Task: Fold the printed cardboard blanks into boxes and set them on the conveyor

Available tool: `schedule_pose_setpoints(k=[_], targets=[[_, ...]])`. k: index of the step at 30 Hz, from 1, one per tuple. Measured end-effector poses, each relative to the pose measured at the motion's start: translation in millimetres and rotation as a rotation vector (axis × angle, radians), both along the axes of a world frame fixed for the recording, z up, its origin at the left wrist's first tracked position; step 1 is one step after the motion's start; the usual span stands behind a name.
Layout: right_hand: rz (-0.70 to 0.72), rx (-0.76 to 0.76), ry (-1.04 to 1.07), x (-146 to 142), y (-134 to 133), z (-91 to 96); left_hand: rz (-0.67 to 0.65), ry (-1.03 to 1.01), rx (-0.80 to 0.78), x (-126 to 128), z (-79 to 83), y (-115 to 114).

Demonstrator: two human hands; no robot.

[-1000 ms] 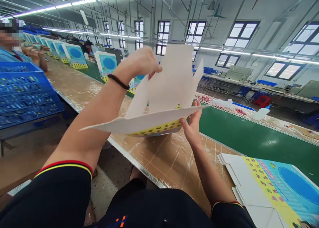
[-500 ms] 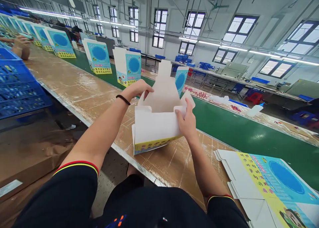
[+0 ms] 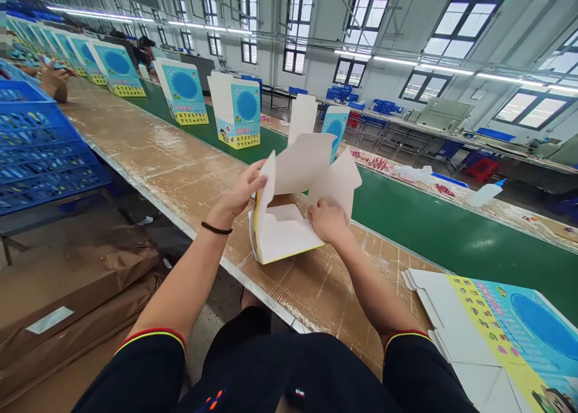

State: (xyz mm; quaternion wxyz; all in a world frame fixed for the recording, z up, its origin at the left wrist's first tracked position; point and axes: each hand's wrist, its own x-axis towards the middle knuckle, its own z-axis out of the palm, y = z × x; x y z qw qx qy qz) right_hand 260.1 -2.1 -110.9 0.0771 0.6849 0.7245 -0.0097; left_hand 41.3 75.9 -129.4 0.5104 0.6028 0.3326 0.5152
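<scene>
A white cardboard display box [image 3: 289, 232] with a yellow printed edge rests partly folded on the brown table [image 3: 180, 178] in front of me. My left hand [image 3: 241, 191] grips its left side panel, thumb and fingers pinched on the flap. My right hand [image 3: 326, 220] is closed on the right flap, pressing it inward. The box's tall back panel and side flaps stand up behind my hands.
A stack of flat printed blanks [image 3: 497, 335] lies at my right. Folded blue display boxes [image 3: 239, 115] stand in a row on the green conveyor belt [image 3: 428, 232]. Blue crates [image 3: 40, 154] sit at left, brown cartons [image 3: 67, 292] on the floor. Another person's hand [image 3: 54, 82] works far left.
The cardboard came down from mid-air onto the table and its sides were folded up into a box shape. Both hands moved lower and closer together on the flaps.
</scene>
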Motion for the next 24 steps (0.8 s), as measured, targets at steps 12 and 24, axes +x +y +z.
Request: schedule_pose_setpoints(k=[12, 24], targets=[[0.025, -0.014, 0.135, 12.5, 13.1, -18.2, 0.097, 0.150, 0.043, 22.2, 21.2, -10.1], [0.054, -0.042, 0.027, -9.7, 11.5, -4.5, 0.371, 0.389, 0.174, 21.5, 4.3, 23.3]])
